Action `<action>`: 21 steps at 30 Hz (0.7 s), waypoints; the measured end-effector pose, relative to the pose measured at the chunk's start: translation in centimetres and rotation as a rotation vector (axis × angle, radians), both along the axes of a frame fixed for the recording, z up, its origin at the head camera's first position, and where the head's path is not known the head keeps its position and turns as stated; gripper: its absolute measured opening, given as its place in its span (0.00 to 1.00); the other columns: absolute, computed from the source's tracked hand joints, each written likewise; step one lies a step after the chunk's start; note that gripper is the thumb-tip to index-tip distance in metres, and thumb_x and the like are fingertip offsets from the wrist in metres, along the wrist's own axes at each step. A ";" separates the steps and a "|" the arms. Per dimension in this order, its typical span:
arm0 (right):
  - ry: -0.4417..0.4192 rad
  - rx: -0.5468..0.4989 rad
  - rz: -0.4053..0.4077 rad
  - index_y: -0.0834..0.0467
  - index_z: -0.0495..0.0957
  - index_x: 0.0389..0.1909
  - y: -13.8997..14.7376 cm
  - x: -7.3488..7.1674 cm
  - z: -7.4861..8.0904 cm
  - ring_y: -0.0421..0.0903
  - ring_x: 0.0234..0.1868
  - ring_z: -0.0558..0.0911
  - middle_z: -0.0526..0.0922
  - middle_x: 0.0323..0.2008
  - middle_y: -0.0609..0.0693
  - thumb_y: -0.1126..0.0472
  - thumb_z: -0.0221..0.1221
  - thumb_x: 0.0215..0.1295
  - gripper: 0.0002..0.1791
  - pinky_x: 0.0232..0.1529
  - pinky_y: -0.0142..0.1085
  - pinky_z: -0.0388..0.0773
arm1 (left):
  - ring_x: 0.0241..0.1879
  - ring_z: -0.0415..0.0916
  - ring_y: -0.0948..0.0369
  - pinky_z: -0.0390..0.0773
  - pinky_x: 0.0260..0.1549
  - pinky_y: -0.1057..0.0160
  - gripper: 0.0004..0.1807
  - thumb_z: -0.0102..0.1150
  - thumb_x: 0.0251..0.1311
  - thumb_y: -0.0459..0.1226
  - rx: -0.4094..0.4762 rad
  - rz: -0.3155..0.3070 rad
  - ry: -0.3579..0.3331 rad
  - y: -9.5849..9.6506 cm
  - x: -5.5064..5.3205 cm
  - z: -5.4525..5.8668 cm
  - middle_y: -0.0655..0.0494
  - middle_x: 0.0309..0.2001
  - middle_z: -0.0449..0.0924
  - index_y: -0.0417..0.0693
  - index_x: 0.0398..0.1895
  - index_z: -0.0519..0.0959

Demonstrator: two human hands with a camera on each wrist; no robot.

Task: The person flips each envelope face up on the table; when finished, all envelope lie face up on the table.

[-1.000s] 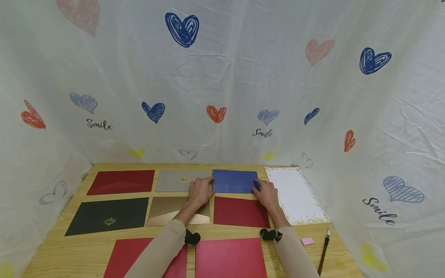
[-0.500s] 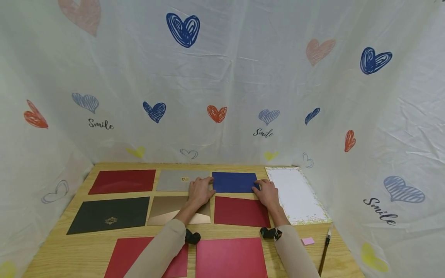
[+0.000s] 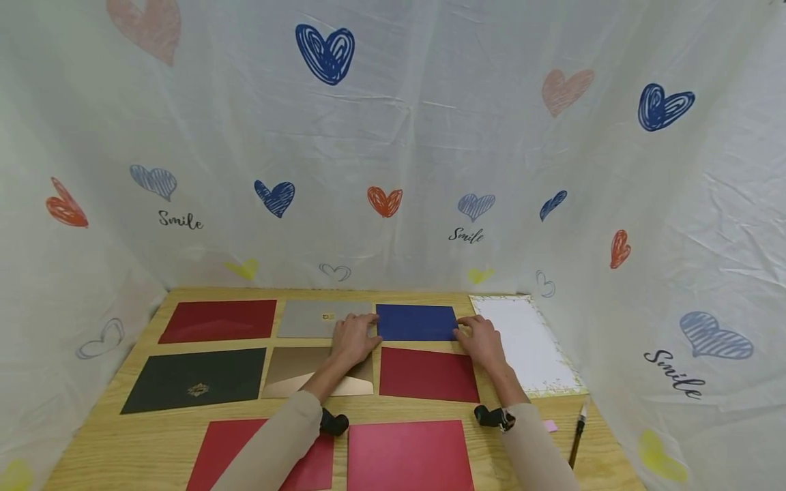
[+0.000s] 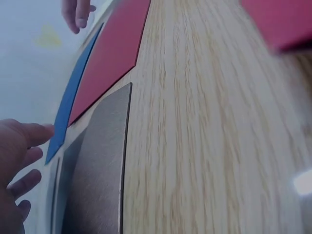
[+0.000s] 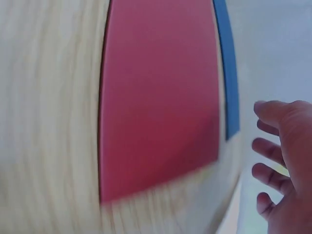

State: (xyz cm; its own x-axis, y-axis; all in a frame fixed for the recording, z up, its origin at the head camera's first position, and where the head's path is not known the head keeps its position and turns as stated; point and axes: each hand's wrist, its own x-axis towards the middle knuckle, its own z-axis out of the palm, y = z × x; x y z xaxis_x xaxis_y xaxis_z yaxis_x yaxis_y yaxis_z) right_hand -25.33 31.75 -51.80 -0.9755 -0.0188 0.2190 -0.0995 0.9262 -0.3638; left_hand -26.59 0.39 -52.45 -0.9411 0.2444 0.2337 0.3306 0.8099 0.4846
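A flat blue envelope [image 3: 417,322] lies in the back row on the wooden table. At its left edge is my left hand [image 3: 355,339], fingers loosely bent, thumb and fingertips touching or very near the edge. My right hand [image 3: 483,339] stands just past the right edge, with a small gap in the right wrist view between its fingers [image 5: 268,148] and the blue envelope [image 5: 231,83]. Below the blue one lies a crimson envelope [image 3: 426,375]. The left hand partly covers a grey envelope [image 3: 307,319], and the left forearm crosses a gold envelope [image 3: 291,361].
A dark green envelope [image 3: 196,378] and a red one [image 3: 217,320] lie at left. Two red envelopes, left [image 3: 227,440] and right [image 3: 408,453], lie in front. A bordered white sheet [image 3: 522,348], a brush-like pen [image 3: 577,436] and a pink piece [image 3: 550,425] are at right.
The blue envelope's far edge has dropped, so it lies flat. My right hand has moved right, off its right edge. The left hand has stayed at the left edge.
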 end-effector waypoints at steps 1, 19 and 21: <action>-0.005 -0.015 0.016 0.58 0.83 0.55 0.3 0.2 0.2 0.59 0.53 0.79 0.82 0.51 0.58 0.52 0.63 0.70 0.19 0.51 0.57 0.76 | 0.53 0.76 0.48 0.70 0.51 0.45 0.24 0.72 0.58 0.44 0.004 -0.017 0.003 -0.1 0.1 0.1 0.56 0.51 0.86 0.52 0.59 0.82; -0.162 -0.065 0.119 0.56 0.82 0.58 2.6 8.2 0.5 0.55 0.56 0.78 0.82 0.52 0.52 0.55 0.69 0.63 0.22 0.54 0.52 0.76 | 0.47 0.74 0.53 0.68 0.49 0.46 0.25 0.73 0.56 0.46 -0.103 -0.315 -0.031 -1.5 4.7 0.9 0.56 0.50 0.86 0.53 0.58 0.83; -0.166 -0.053 0.123 0.55 0.82 0.58 2.5 8.7 0.3 0.57 0.59 0.77 0.82 0.53 0.52 0.56 0.70 0.62 0.23 0.56 0.55 0.75 | 0.46 0.73 0.55 0.68 0.48 0.47 0.26 0.74 0.56 0.46 -0.111 -0.304 -0.028 -1.4 5.0 0.8 0.57 0.50 0.86 0.54 0.58 0.83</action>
State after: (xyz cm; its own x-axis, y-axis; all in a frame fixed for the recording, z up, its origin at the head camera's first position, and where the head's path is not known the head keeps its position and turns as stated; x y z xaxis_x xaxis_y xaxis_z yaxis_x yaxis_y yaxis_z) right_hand -16.64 34.24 -51.53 -0.9894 -0.1326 0.0595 -0.1452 0.8898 -0.4327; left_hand -21.55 -1.04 -51.70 -0.8269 0.5378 0.1645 0.5530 0.7245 0.4114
